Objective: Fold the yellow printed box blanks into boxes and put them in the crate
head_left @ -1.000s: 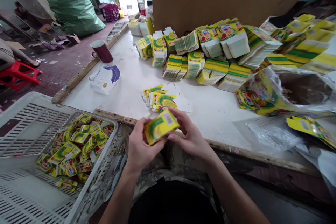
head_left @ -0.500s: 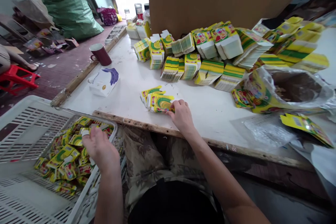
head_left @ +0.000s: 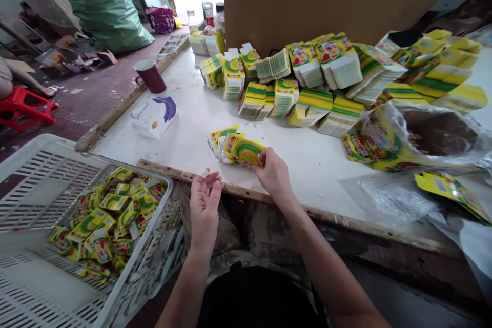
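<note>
So the white slotted plastic basket [head_left: 52,184] on the left had way too many filled-out little yellow-and-green cartons [head_left: 103,215] to count, and the left hand [head_left: 205,205], which was over it half a second earlier, was back by the wooden strip [head_left: 165,166] on the table edge. Its fingers were half curled and spread, with nothing I could see in them. Next along, the flat yellow-and-green cardboard carton [head_left: 249,152] had slid a bit right on its small pile [head_left: 217,138], its right end pinched between the right hand's [head_left: 273,170] thumb and fingers. Count, left to right: one red plastic stool [head_left: 25,107], one basket, one maroon mug [head_left: 151,77], one white box with purple print [head_left: 156,117], two hands at work, one carton pinched, one gaping printed plastic bag [head_left: 382,130]. Stacked cartons [head_left: 286,95] behind overlapped too much to count.
</note>
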Available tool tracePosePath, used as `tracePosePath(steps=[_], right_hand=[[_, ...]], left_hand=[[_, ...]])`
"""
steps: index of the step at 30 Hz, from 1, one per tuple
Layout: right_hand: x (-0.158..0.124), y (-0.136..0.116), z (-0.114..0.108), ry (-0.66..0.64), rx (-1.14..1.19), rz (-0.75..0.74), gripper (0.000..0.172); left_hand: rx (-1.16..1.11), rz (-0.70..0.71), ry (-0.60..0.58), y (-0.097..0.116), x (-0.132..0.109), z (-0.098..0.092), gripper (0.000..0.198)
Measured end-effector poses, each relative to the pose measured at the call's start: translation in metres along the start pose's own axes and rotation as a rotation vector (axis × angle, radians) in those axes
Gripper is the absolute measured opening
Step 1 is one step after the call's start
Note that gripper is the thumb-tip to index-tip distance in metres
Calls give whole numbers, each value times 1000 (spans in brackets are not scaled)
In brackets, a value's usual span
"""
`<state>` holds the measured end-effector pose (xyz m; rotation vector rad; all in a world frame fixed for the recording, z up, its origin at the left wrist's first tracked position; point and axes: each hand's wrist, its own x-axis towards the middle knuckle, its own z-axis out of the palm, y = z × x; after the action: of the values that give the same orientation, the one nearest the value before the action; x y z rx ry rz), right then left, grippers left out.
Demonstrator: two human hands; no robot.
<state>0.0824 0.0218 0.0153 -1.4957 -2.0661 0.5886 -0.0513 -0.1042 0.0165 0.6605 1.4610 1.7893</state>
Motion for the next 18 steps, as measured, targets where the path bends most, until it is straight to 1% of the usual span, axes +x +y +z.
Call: tracePosePath(steps=[2,3,5,7,9,10,12,14,16,17,18], right_hand=[[-6,-7,-10,-18,135,2,26],[-10,-12,-14,-51,219,-4,27],[-21,-25,-21,-172,390,-19,29],[-35,-37,-22,-338,536,-22,32],[-50,-46,-18,-451,686,-6,33],[-56,-50,-16,-467,766,10,33],[-68,-56,-13,-434,884,35,33],[-75,-60,-12,-394,907,13,31],[-78,-62,-13,-426,865,-61,31],[-77,-62,-13,-458,852,-90,32],[-76,-61,-13,-490,860,-97,36]], left_hand=[[-56,20,-56,-1,0,5,52],[-92,47,-85,-1,0,8,58],[-174,95,-143,2,0,16,68],[-251,92,-155,8,0,23,64],[-314,62,-80,16,0,29,53],[-343,54,-27,21,0,31,50],[-397,51,58,27,1,34,47],[-450,33,88,31,3,33,45],[-459,8,127,30,4,32,42],[-421,-1,146,28,4,30,44],[-329,5,146,24,4,29,48]])
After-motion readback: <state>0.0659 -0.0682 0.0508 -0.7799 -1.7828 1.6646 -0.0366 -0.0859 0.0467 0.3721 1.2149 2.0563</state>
